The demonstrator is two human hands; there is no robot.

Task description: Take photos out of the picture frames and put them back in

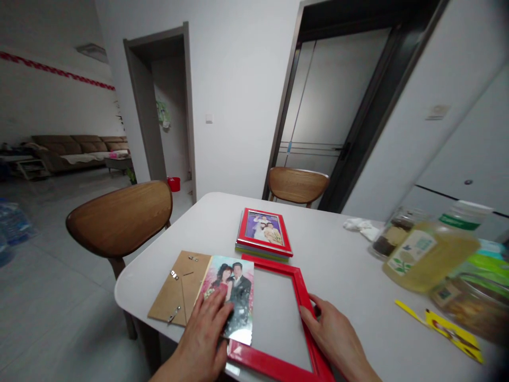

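A wedding-style photo (243, 300) of a couple lies over the left side of an empty red picture frame (272, 363) on the table. My left hand (203, 330) rests on the photo with its fingers laid out flat, the thumb close to the frame's lower left corner. Under and beside the photo is a brown backing board (181, 286) with metal clips facing up. My right hand (336, 331) grips the frame's right side, thumb on top and fingers at the outer edge. Through the frame's opening the white tabletop shows.
Behind the frame stands a stack of picture frames (285, 241), a red one on top. At right are a bottle of yellow liquid (433, 257), a jar (397, 233), a clear container (471, 305) and a yellow packet (453, 334). Wooden chairs (123, 215) stand at the table (330, 254).
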